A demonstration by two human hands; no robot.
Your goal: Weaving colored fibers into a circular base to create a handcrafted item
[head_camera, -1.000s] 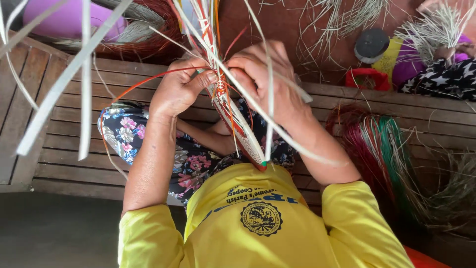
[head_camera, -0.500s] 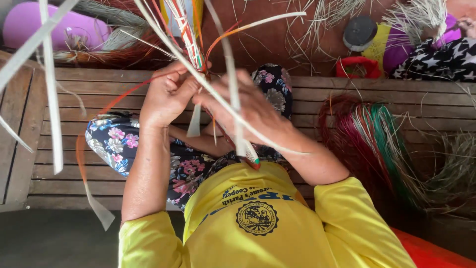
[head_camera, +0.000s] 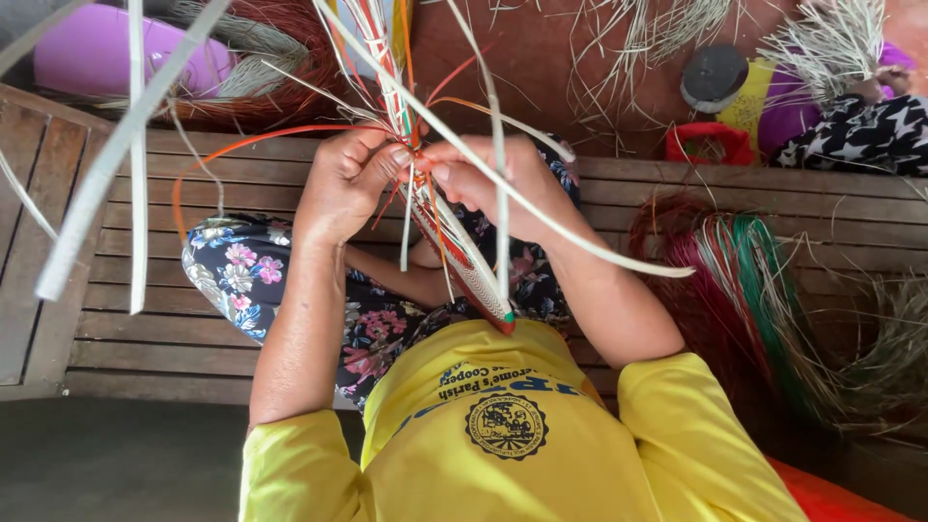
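Head view, left to right: left hand [head_camera: 340, 188] has shifted down the woven strip [head_camera: 464, 266], fingers pinching its strands; right hand [head_camera: 503, 184] now pinches beside it, above the lap and slatted bench [head_camera: 145, 338]; weaving continues.

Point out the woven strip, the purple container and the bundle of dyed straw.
woven strip [head_camera: 471, 275], head view, on its flat plaited middle
purple container [head_camera: 92, 53], head view, on its side
bundle of dyed straw [head_camera: 744, 290], head view, on the green strands

The pale and orange flat weaving strips [head_camera: 387, 58] are cut off by the top edge; the right hand's [head_camera: 503, 188] fingertips are hidden behind them.
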